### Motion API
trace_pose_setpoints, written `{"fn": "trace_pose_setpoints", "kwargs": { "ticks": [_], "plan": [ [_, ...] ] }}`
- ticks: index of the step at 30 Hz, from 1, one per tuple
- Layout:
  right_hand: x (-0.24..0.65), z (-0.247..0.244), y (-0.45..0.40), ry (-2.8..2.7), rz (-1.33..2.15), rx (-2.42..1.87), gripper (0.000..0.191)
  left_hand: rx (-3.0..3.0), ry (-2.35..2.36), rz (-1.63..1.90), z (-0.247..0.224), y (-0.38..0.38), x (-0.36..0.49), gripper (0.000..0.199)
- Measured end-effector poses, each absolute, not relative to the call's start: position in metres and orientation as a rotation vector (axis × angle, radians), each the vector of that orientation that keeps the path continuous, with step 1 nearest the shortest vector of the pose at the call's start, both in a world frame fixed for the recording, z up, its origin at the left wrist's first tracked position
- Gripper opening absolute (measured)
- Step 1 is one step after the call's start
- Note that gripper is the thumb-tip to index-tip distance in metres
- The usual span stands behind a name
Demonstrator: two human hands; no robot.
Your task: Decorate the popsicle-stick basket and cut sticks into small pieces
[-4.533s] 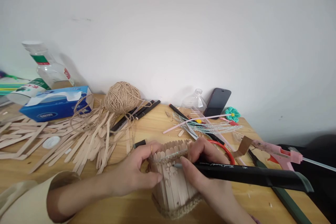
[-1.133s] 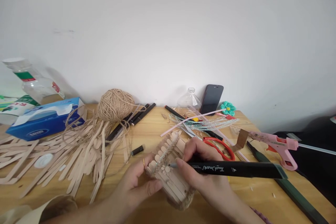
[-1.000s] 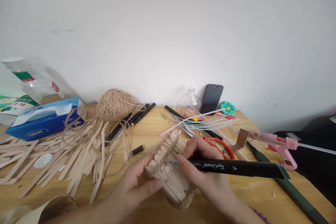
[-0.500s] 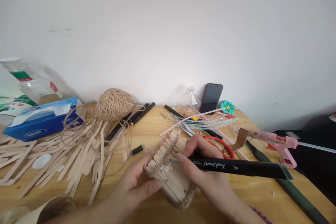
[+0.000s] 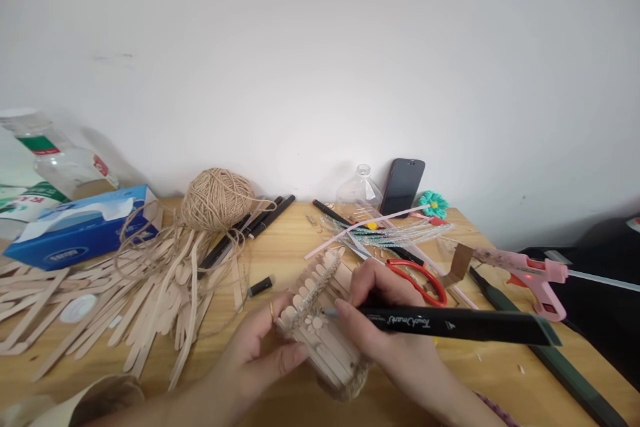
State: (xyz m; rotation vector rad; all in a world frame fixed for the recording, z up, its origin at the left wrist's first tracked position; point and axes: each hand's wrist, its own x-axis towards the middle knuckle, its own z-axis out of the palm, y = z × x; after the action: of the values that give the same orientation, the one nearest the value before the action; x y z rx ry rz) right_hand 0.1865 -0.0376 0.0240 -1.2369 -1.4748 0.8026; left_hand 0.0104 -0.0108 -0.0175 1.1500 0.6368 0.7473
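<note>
A small craft piece of wooden sticks (image 5: 334,347), edged with twine and a row of rounded stick ends, is tilted above the table. My left hand (image 5: 265,347) grips its left side, thumb on the front. On its face sits a little wooden flower (image 5: 316,323). My right hand (image 5: 385,320) is closed around a black marker (image 5: 465,325), whose tip points at the face just right of the flower; whether it touches, I cannot tell. The marker's loose cap (image 5: 261,285) lies on the table behind my left hand.
Craft sticks (image 5: 150,307) spread over the left, beside a tissue pack (image 5: 80,230) and twine ball (image 5: 218,200). Red-handled scissors (image 5: 417,280) lie just beyond my right hand. To the right rests a pink glue gun (image 5: 540,277); a phone (image 5: 403,187) leans on the wall.
The marker's back end has shifted slightly right and down, its tip moving a little right of the flower. My left hand and the craft piece have hardly moved.
</note>
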Motion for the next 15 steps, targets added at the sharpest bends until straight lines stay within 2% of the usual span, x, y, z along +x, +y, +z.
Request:
{"fn": "trace_pose_setpoints", "kwargs": {
  "ticks": [15],
  "plan": [
    [0.186, 0.0264, -0.037, -1.505, 0.804, -1.257, 0.021, 1.227, 0.6, 0.703, -0.0222, -0.0088, 0.0069, 0.04]
  ]
}}
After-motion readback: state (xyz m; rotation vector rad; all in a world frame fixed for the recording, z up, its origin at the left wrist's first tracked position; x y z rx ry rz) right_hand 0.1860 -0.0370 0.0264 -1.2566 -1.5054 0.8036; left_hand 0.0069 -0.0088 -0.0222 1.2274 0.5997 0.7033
